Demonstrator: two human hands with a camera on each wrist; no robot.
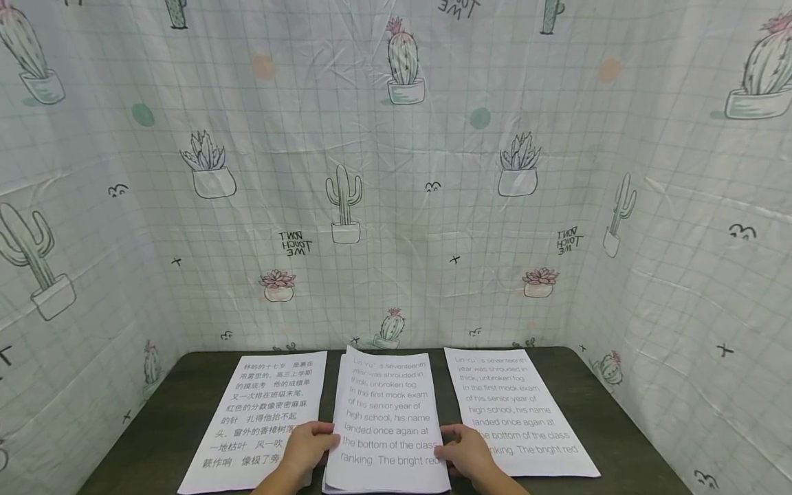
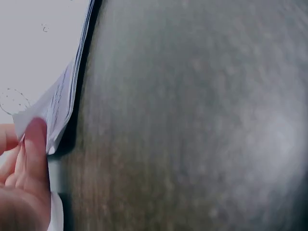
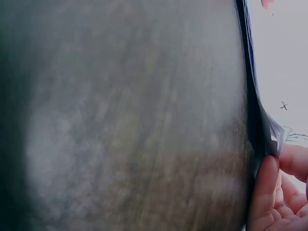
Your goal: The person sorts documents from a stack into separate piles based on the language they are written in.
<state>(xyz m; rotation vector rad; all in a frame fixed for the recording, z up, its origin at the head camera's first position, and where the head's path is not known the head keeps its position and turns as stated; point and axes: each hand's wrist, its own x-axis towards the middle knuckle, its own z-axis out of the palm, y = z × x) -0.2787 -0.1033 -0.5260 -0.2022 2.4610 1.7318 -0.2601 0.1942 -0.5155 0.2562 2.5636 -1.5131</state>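
A middle stack of white paper printed with large English text sits between the two hands. My left hand pinches its left edge near the lower part, and my right hand pinches its right edge at about the same height. In the left wrist view the thumb presses on a lifted, bent sheet edge. The right wrist view has fingertips at a curled paper edge. Sheets at the stack's bottom show slightly out of line.
To the left lies paper with Chinese text, partly covered by the left hand. Paper with the same English text lies on the right, its lower left overlapped by the right hand. A dark table bears everything, with a cactus-print curtain behind.
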